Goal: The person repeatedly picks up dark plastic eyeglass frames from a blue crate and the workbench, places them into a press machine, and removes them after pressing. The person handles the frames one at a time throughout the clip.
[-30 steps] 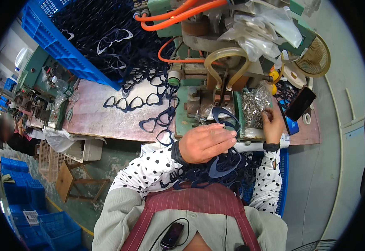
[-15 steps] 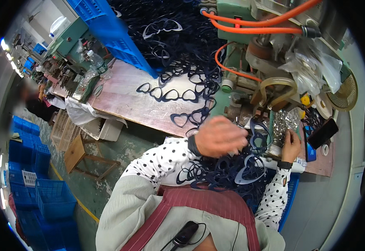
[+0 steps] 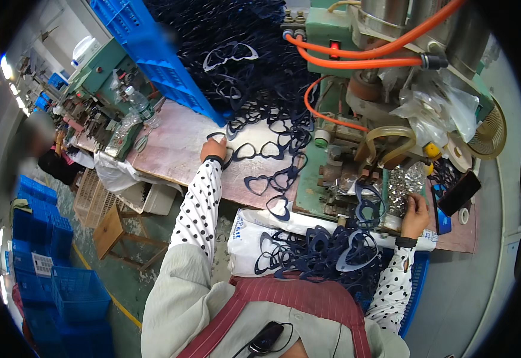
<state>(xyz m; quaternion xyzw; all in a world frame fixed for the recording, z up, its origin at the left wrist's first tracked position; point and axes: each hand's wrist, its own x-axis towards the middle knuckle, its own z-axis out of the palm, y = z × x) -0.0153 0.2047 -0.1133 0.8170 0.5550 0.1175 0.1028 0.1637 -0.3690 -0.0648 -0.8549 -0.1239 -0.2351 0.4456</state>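
At the left part of the worktable, my left hand (image 3: pixel 214 148) closes on a dark heart-shaped glasses frame (image 3: pixel 229 158), partly covered by the fingers. My right hand (image 3: pixel 414 216) is at the near right edge of a heap of small shiny metal parts (image 3: pixel 405 184). Its fingers are curled together, and whatever they hold is too small to make out. Between my hands, another dark glasses frame (image 3: pixel 382 206) hangs at the front of the green machine (image 3: pixel 317 185). Several more frames (image 3: pixel 326 247) lie piled in front of me.
A blue crate (image 3: pixel 183 77) stands tilted beside a big mass of dark frames (image 3: pixel 236 71). Orange hoses (image 3: pixel 368 62) cross the machine. A phone (image 3: pixel 460 193) and a tape roll (image 3: pixel 464 215) lie at the right. A wooden stool (image 3: pixel 110 235) and stacked blue crates (image 3: pixel 78 292) stand on the floor.
My left hand has swung from in front of the machine out to the left and has come down on a glasses frame. My right hand has stayed by the metal parts, shifting slightly.
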